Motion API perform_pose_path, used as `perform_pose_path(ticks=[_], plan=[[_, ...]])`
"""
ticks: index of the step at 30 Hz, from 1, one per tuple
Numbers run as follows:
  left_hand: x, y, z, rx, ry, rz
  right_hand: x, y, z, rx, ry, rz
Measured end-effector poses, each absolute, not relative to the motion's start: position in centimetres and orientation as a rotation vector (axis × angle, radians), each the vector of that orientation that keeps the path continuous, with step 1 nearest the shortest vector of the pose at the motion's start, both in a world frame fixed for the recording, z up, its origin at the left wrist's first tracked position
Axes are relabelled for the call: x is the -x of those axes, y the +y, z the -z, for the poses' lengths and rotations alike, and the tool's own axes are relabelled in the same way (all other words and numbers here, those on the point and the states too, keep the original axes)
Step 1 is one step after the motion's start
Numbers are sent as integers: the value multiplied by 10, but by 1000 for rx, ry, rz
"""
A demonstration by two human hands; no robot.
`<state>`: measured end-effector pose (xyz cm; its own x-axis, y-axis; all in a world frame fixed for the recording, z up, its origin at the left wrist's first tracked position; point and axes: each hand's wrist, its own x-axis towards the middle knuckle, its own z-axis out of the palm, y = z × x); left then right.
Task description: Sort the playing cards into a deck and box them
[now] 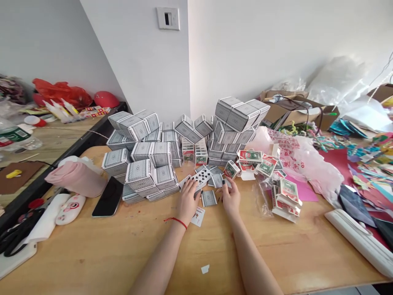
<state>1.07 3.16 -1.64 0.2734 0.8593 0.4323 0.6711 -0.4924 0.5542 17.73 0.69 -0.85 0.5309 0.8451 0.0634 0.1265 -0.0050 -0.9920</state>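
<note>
My left hand (188,200) lies over loose playing cards on the wooden table (123,254), fingers curled down onto a face-up spade card (201,177). A red string circles that wrist. My right hand (231,197) rests beside it, fingertips touching a few face-down grey-backed cards (216,180). One grey-backed card (209,198) lies between both hands, and another card (198,216) pokes out under the left wrist. Behind the hands rises a pile of grey card boxes (153,159).
Red-and-green card boxes (287,196) and a pink plastic bag (307,164) lie to the right. A black phone (108,196), a pink roll (76,177) and scissors (18,233) sit at the left. Colored paper scraps (362,164) clutter the far right.
</note>
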Motion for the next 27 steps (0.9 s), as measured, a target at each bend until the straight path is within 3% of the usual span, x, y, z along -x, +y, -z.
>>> perform_pose_path(ticks=[19, 27], plan=[[-6, 22, -7, -2577, 1341, -1338, -160, 3, 2, 1355, -865, -1024], [-11, 15, -12, -2734, 1004, -1193, -161, 5, -1, 1301, -759, -1122]])
